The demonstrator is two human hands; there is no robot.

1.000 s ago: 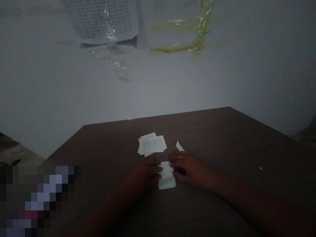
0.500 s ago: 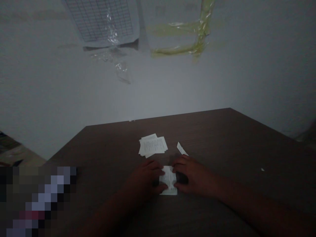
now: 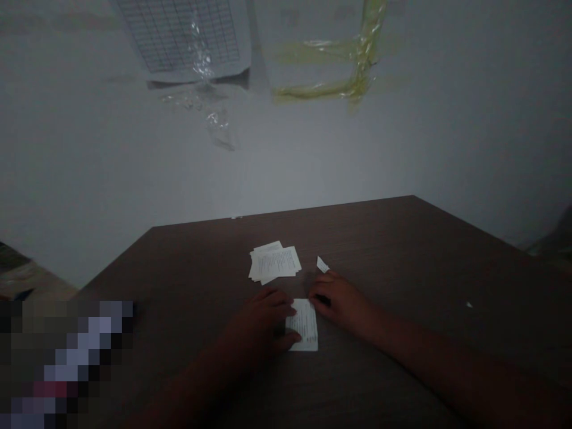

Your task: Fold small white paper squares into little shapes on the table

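A small printed sheet of paper (image 3: 307, 325) lies flat on the dark brown table in front of me. My left hand (image 3: 268, 319) rests over its left edge, thumb and fingers apart, the tips pressing on the paper. At the top right corner of the sheet, my right hand (image 3: 339, 301) has its thumb and forefinger pinched together. Beyond my left hand sits a loose pile of printed paper sheets (image 3: 274, 264). A narrow paper strip (image 3: 322, 264) pokes out past my right hand, which partly hides it.
The brown table (image 3: 379, 238) reaches back to a pale wall (image 3: 313, 161). A tiny paper scrap (image 3: 469, 304) lies at the right, and another white bit (image 3: 236, 217) at the back edge. A gridded sheet (image 3: 183, 36) is taped on the wall. The lower left is pixelated.
My right hand has shifted up along the sheet's right side, and its thumb has closed against the forefinger at the top corner. The left hand stays on the sheet.
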